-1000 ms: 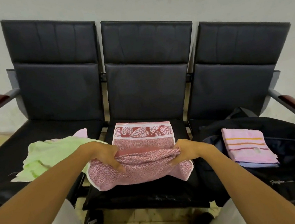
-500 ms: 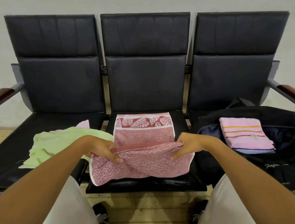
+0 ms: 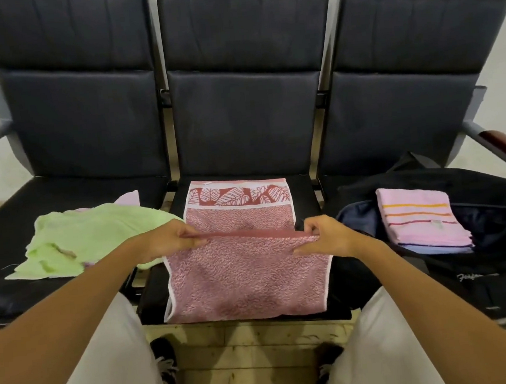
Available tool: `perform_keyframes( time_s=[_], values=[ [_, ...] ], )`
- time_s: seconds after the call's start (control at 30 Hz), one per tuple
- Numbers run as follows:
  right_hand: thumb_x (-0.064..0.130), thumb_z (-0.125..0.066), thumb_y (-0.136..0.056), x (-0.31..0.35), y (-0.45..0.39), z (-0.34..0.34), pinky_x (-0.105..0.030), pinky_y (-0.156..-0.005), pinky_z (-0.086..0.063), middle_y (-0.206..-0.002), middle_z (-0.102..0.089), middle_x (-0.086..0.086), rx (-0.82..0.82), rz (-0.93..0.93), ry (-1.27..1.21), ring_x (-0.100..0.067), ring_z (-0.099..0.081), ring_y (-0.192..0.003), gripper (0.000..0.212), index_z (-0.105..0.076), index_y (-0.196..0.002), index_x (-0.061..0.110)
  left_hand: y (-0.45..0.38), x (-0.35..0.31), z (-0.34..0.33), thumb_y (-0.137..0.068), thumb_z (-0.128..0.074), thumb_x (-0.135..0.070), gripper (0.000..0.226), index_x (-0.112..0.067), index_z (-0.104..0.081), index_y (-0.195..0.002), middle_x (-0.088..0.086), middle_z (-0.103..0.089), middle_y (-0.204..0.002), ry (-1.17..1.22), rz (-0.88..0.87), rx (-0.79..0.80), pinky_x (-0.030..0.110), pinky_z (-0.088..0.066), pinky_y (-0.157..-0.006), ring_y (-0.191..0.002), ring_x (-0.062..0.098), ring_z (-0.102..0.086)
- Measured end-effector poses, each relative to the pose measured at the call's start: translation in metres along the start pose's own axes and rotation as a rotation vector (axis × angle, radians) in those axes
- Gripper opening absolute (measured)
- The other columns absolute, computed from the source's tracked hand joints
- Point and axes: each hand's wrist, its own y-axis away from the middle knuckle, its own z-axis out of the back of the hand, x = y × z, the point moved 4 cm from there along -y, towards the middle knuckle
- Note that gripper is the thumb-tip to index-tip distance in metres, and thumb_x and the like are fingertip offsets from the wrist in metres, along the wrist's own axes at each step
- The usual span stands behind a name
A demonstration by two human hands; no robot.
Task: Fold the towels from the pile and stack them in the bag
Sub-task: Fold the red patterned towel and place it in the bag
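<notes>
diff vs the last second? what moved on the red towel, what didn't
Both hands, left hand and right hand, keep pinching the red patterned towel and have pulled its bunched fold taut into a straight edge; the near half now hangs flat. Green towel pile, folded pink towel and bag unchanged.

Both forearms are bare from the bottom edge of the view up to the left hand [image 3: 170, 241] and the right hand [image 3: 326, 237], with no sleeve, watch or ring showing. The legs are covered in light, off-white trousers [image 3: 114, 366]. The feet wear dark shoes [image 3: 166, 364] with pale laces, one showing beside each knee.
</notes>
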Motion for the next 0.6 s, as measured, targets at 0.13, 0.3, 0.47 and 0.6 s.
perform_keyframes(
  time_s=[0.13,0.3,0.47,0.6],
  values=[
    [0.031,-0.087,-0.074,-0.018,-0.019,-0.001,-0.021,-0.052,-0.026,-0.062,-0.036,0.005,-0.118,0.032,0.036,-0.004,-0.031,-0.052,0.053,-0.037,-0.063,0.019,-0.015,0.020,0.006,-0.087,-0.069,-0.020,0.017,-0.012,-0.075,-0.101,0.007,-0.075,-0.093,0.046,-0.084,-0.173,0.032,-0.058,-0.081,-0.087,0.020,-0.071],
    [0.027,-0.086,-0.076,-0.043,-0.034,-0.014,-0.020,-0.050,-0.026,-0.059,-0.036,0.007,-0.177,0.002,0.028,-0.004,-0.028,-0.052,0.052,-0.036,-0.064,0.021,-0.030,0.048,0.008,-0.092,-0.063,-0.012,0.015,-0.022,-0.073,-0.089,0.003,-0.075,-0.078,0.090,-0.090,-0.290,0.020,-0.050,-0.064,-0.074,0.014,-0.069],
    [0.020,-0.077,-0.086,-0.045,-0.057,-0.022,-0.025,-0.053,-0.028,-0.061,-0.043,0.005,-0.171,0.008,0.118,-0.008,-0.036,-0.055,0.039,-0.044,-0.067,0.018,-0.047,0.060,0.007,-0.097,-0.055,-0.011,0.025,-0.031,-0.068,-0.090,-0.021,-0.071,-0.075,-0.015,-0.122,-0.303,0.015,-0.045,-0.070,-0.076,-0.002,-0.066],
    [0.026,-0.069,-0.091,-0.045,-0.075,-0.024,-0.034,-0.054,-0.036,-0.070,-0.054,0.000,-0.166,-0.032,0.291,-0.019,-0.051,-0.063,0.024,-0.053,-0.076,0.017,-0.063,0.058,0.021,-0.100,-0.050,-0.013,0.031,-0.041,-0.062,-0.093,-0.026,-0.069,-0.081,-0.078,-0.142,-0.373,0.010,-0.043,-0.072,-0.086,0.000,-0.063]
  ],
)
